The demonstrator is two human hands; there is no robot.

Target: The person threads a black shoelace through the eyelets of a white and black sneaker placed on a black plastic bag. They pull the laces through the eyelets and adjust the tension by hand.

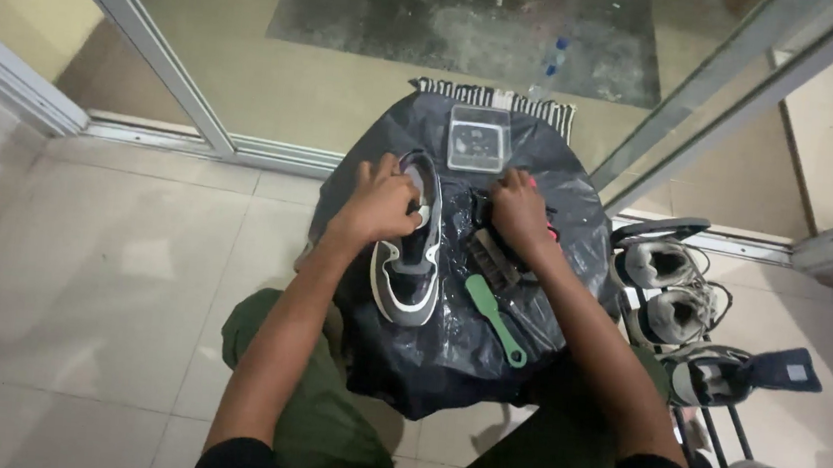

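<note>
My knees frame the black bag [445,367]; my left hand [379,206] clamps the grey shoe [413,254], lengthwise away from me, right hand [521,213] curled over something dark beside it.

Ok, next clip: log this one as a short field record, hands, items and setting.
Left hand: grips the grey and white sneaker near its opening
Right hand: rests on dark items beside a wooden brush
Work surface: black plastic sheet on tiled floor
Nearby: green-handled brush, clear plastic box
Right side: more sneakers on a shoe rack
</note>
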